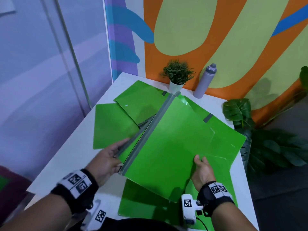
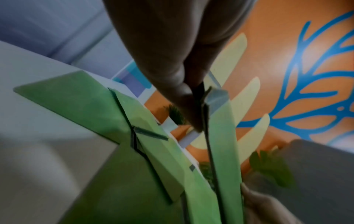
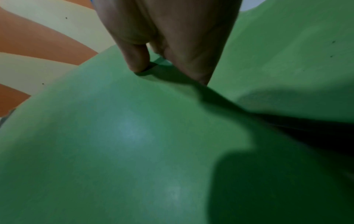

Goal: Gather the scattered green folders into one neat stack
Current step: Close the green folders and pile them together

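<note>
Over the worktop [image 1: 70, 157]: a held folder [image 1: 180, 140], tilted, both hands on it.
Left hand [image 1: 106, 157]: fingers curled on the grey spine [image 1: 150, 130], pinching the near-left edge.
Right hand [image 1: 200, 172]: thumb on top at the near-right edge, pinching the cover; the fingers beneath are hidden.
Long axis: the spine runs from the left hand away toward the far plant pot [image 1: 175, 87].
Loose folders: two lie far-left [image 1: 115, 125], one [image 1: 141, 200] directly below, near the body.
Nearer hand: judged the left, for the far-left pair; the near one suits either hand.
</note>
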The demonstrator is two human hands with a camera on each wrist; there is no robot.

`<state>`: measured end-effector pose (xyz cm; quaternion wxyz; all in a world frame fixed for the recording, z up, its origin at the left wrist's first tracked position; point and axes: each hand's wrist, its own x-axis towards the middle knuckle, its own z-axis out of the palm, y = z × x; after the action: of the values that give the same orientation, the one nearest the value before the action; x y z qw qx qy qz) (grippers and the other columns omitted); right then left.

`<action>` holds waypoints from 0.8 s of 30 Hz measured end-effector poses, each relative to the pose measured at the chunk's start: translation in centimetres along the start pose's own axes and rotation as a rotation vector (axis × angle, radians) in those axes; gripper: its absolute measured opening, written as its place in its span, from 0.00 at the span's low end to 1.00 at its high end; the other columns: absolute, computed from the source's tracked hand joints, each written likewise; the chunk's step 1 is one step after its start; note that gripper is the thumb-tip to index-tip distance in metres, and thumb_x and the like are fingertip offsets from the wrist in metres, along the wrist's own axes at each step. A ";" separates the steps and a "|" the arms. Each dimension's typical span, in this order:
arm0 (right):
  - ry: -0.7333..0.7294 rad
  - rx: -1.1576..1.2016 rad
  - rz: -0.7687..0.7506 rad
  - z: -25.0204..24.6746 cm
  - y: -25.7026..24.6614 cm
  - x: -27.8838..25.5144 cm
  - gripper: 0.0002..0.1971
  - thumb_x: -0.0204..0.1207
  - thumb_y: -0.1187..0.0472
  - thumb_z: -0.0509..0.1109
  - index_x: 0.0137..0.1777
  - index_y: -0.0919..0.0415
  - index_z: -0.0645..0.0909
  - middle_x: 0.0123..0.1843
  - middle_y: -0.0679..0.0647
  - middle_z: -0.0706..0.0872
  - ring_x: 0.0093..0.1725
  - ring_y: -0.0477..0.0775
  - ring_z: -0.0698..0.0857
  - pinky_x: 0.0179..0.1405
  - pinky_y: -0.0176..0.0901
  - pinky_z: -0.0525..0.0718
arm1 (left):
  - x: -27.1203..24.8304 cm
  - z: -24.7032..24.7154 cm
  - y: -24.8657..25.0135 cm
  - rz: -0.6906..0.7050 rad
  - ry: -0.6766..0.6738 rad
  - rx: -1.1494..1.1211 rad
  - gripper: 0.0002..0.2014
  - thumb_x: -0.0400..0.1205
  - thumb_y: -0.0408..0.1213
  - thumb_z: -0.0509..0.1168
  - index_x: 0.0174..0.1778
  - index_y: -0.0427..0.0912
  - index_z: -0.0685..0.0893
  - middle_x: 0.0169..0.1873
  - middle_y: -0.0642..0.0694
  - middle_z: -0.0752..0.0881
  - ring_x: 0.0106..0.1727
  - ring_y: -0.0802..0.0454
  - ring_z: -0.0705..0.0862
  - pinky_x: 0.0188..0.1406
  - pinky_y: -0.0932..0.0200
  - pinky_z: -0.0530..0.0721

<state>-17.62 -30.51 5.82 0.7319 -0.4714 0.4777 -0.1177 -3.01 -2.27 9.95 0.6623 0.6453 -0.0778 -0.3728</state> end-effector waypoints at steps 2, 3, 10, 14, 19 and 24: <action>0.080 -0.092 -0.098 -0.3 -0.3 -0.4 0.30 0.81 0.60 0.62 0.79 0.41 0.56 0.85 0.57 0.52 0.82 0.63 0.55 0.77 0.68 0.55 | 0.3 1.0 -0.4 -0.064 -0.132 0.173 0.39 0.71 0.09 0.54 0.62 0.58 0.81 0.64 0.55 0.80 0.61 0.54 0.80 0.50 0.52 0.83; 0.100 -0.108 -0.153 -0.4 -0.6 -0.7 0.31 0.80 0.64 0.63 0.77 0.38 0.59 0.84 0.60 0.55 0.81 0.63 0.57 0.76 0.69 0.58 | 0.4 1.4 -0.3 -0.103 -0.188 0.253 0.38 0.70 0.09 0.54 0.61 0.58 0.81 0.63 0.54 0.81 0.67 0.53 0.77 0.56 0.51 0.82; -0.037 -0.267 -0.317 0.2 -0.5 -1.4 0.34 0.79 0.64 0.66 0.79 0.40 0.58 0.79 0.67 0.65 0.78 0.61 0.66 0.73 0.60 0.67 | 2.6 3.7 -0.6 -0.176 0.064 0.435 0.30 0.80 0.46 0.63 0.78 0.44 0.64 0.73 0.42 0.74 0.73 0.41 0.72 0.73 0.34 0.70; 0.036 -0.494 -0.303 -2.4 1.2 0.5 0.18 0.79 0.64 0.65 0.68 0.51 0.76 0.70 0.59 0.81 0.64 0.55 0.80 0.69 0.50 0.75 | 3.6 3.0 -1.2 -0.165 0.338 0.485 0.19 0.86 0.39 0.55 0.74 0.42 0.67 0.56 0.43 0.81 0.53 0.46 0.81 0.55 0.45 0.81; 0.216 -1.030 -0.069 -9.0 5.6 2.2 0.31 0.76 0.55 0.68 0.79 0.56 0.64 0.76 0.65 0.70 0.73 0.66 0.73 0.74 0.59 0.71 | 3.9 0.3 -1.4 -0.237 0.519 0.583 0.23 0.86 0.35 0.54 0.77 0.33 0.62 0.76 0.30 0.70 0.74 0.30 0.72 0.71 0.36 0.72; 0.020 -1.494 0.021 -12.2 9.3 0.9 0.43 0.70 0.42 0.70 0.80 0.35 0.49 0.85 0.52 0.46 0.82 0.65 0.52 0.73 0.75 0.61 | 3.7 -0.2 -2.4 -0.282 0.508 0.590 0.24 0.86 0.34 0.54 0.78 0.32 0.61 0.77 0.31 0.68 0.76 0.31 0.70 0.73 0.36 0.70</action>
<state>-29.68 -33.20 -3.38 0.2137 -0.8374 0.4416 0.2410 -1.19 -4.05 6.32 0.3896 0.8832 0.0735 -0.2505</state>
